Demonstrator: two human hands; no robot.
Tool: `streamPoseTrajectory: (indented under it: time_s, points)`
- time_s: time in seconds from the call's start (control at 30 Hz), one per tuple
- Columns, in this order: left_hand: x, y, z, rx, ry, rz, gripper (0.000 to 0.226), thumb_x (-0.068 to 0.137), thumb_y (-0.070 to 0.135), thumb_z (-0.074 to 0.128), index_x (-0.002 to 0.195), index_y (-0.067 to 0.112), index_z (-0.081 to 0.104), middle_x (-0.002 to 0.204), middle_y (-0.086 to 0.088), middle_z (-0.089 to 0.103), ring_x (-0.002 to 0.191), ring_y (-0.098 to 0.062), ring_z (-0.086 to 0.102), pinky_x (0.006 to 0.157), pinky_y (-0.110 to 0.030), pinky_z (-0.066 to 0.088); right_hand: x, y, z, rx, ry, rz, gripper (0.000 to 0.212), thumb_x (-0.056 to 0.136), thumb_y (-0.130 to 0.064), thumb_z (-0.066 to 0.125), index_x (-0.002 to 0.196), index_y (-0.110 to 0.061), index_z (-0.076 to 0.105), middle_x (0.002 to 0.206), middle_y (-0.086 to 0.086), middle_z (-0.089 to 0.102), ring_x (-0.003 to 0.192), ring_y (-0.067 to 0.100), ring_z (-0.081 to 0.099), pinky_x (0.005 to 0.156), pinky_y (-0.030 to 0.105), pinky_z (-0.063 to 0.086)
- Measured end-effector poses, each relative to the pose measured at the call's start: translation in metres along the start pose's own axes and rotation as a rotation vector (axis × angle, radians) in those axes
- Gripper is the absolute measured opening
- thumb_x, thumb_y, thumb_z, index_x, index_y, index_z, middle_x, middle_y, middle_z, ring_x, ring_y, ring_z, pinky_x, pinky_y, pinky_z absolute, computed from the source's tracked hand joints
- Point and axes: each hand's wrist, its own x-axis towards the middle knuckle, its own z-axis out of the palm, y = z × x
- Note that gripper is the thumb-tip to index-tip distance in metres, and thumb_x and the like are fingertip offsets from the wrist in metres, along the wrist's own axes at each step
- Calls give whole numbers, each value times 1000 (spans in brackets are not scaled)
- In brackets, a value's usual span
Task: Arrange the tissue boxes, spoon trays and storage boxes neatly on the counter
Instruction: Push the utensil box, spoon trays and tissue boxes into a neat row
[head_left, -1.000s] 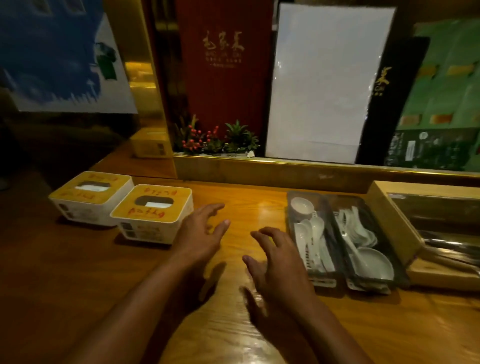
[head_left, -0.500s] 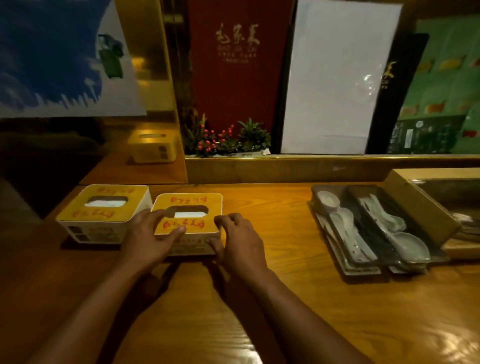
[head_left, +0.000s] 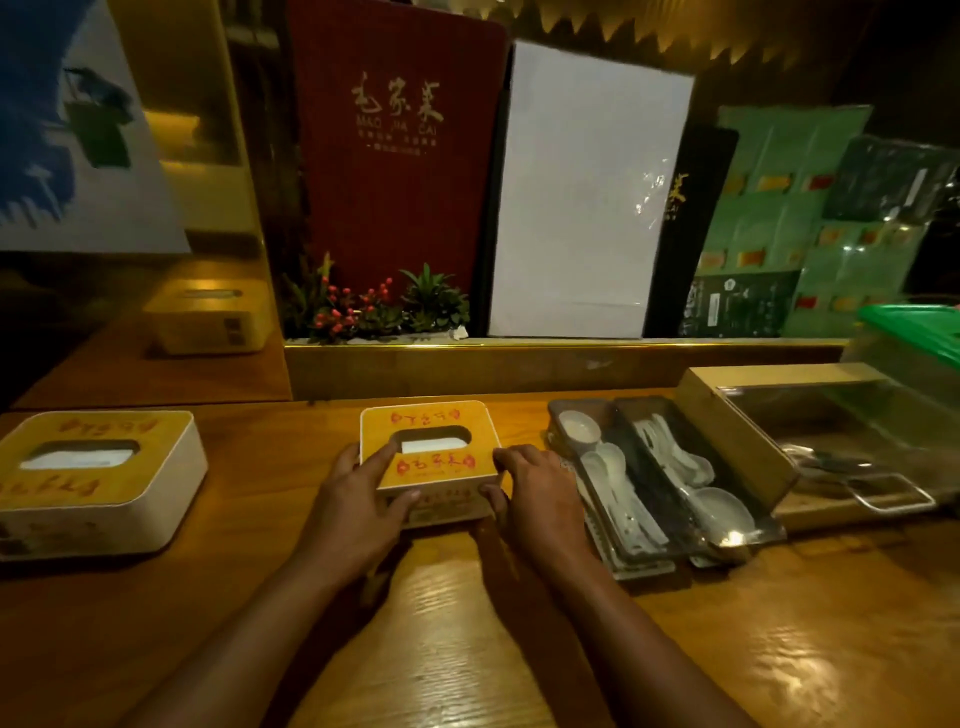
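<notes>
A white tissue box with a yellow lid (head_left: 431, 462) stands in the middle of the wooden counter (head_left: 779, 649). My left hand (head_left: 358, 504) grips its left side and my right hand (head_left: 535, 499) grips its right side. A second, matching tissue box (head_left: 93, 478) stands apart at the far left. To the right of my right hand lie two dark spoon trays (head_left: 670, 478) with white ceramic spoons. Beyond them sits a wooden storage box with a clear lid (head_left: 748, 431), metal utensils inside.
A raised wooden ledge (head_left: 519, 369) runs along the back, carrying a red menu (head_left: 395, 156), a white board (head_left: 582, 197) and a small plant with red berries (head_left: 374, 306). A green-lidded container (head_left: 914, 332) sits at the far right. A third tissue box (head_left: 208, 317) shows behind at the left.
Both hands went to the right-hand tissue box and took hold of it. They have carried it to the right, away from the other tissue box and close to the spoon trays.
</notes>
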Motion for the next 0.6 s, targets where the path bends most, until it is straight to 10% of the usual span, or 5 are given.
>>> streamPoseTrajectory:
  time_s: [0.6]
  points:
    - [48,58,66,-23,-21,-18,72,86,30,75,149,37,41,154,0,36,138,-25,39,107,-38,46,26,79,-13,70,64,112,44,92,-39,62,132,-19,62,132,0,61,120,23,50,101,44,40]
